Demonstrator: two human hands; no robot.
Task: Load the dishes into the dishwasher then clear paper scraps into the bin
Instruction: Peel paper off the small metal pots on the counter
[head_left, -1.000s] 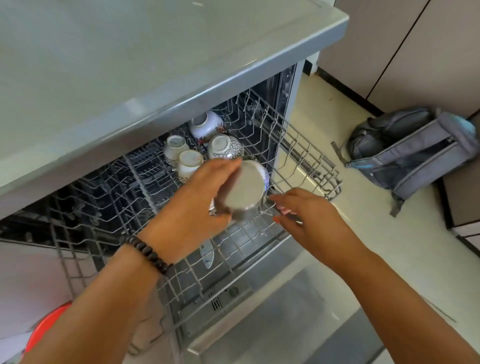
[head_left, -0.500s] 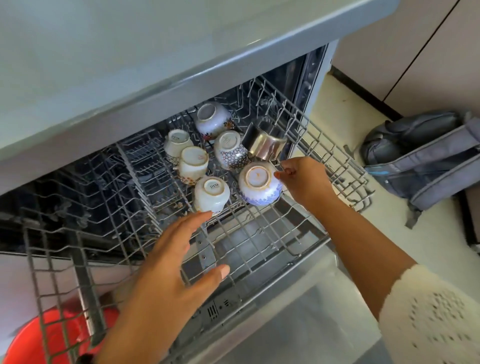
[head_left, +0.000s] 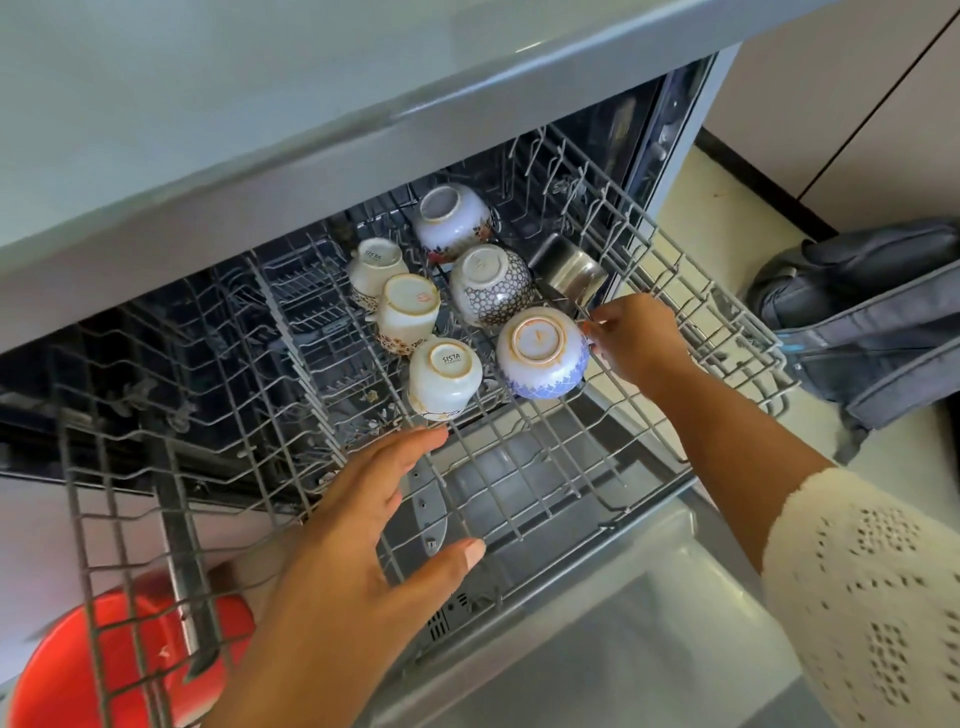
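Sitting mouth-down in the pulled-out upper rack (head_left: 675, 291), the blue-patterned cup (head_left: 543, 353) is the piece in play, and the right hand (head_left: 639, 340) is right on it at its three o'clock side, fingertips curled in against the cup wall and the rack wire there. Whether those fingers pinch the cup, the wire, or a handle is hard to call; the grip point is tucked behind the knuckles. The cup's axis runs near vertical, leaning slightly toward the viewer, base up. The left hand (head_left: 363, 519) hovers well apart at seven o'clock from the cup, fingers spread and straight, holding nothing, palm over the bare rack wires. So the right hand is clearly the nearer one for any settling nudge.

Just beside the cup at nine o'clock stands a white "SISTA" cup (head_left: 444, 376), also inverted; at eleven o'clock a lattice-patterned cup (head_left: 491, 283); at one o'clock a steel tumbler (head_left: 569, 270), tilted on its side, partly hidden by tines. Three more cups sit further back. A grey backpack (head_left: 862, 312) lies on the floor at three o'clock, cut off by the frame; a red tub (head_left: 57, 670) shows at bottom left behind wires. No paper scraps or bin in view.
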